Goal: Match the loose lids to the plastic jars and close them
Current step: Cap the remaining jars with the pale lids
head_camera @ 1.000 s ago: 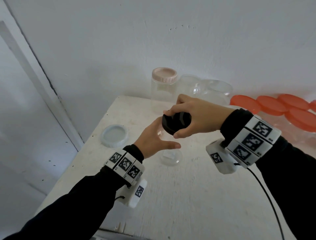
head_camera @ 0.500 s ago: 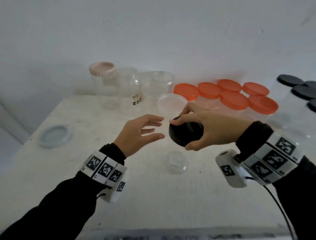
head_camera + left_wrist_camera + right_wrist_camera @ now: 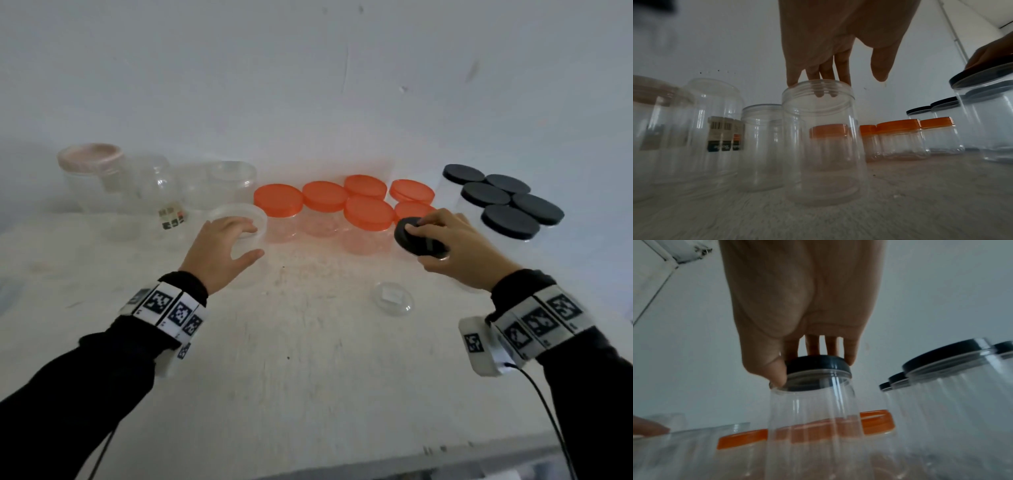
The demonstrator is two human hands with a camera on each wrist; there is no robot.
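Note:
My right hand [image 3: 423,245] grips a black lid [image 3: 411,241] from above, thumb and fingers round its edge. In the right wrist view the black lid [image 3: 818,365] sits on a clear jar [image 3: 813,418] that leans, with my right hand [image 3: 813,368] over it. My left hand [image 3: 251,241] reaches over an open clear jar [image 3: 239,210]. The left wrist view shows its fingertips [image 3: 818,84] touching the far rim of that open jar [image 3: 822,146], thumb held apart. A small clear lid [image 3: 394,297] lies loose on the white table [image 3: 308,377].
Several orange-lidded jars [image 3: 368,212] stand at the back centre and several black-lidded jars [image 3: 510,221] at the back right. At the back left are a pink-lidded jar [image 3: 89,159], a labelled clear bottle [image 3: 161,198] and an open clear jar [image 3: 219,185]. The wall is close behind.
My view has swung right. The right hand has carried the black-lidded jar rightwards, close to the black-lidded group. The left hand has let go and reached to the open jar's rim.

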